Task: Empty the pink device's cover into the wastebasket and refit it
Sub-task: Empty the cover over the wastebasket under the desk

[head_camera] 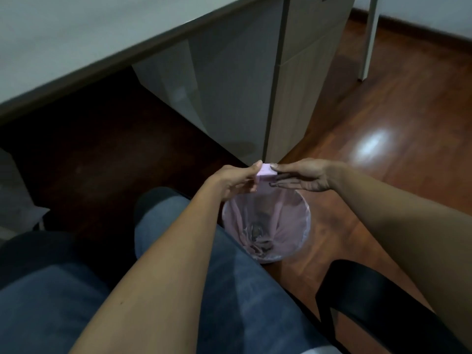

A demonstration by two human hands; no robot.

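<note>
A small pink device is held between both hands, just above the far rim of the wastebasket. My left hand grips its left side with thumb on top. My right hand pinches its right end, thumb above and fingers stretched flat beneath. Whether the cover is on or off the device cannot be told. The wastebasket stands on the floor, lined with a thin pinkish bag, with dark bits of waste at the bottom.
A white desk runs across the top left, with its cabinet behind the basket. My jeans-clad legs fill the lower left. A black chair armrest is at lower right. Glossy wooden floor spreads to the right.
</note>
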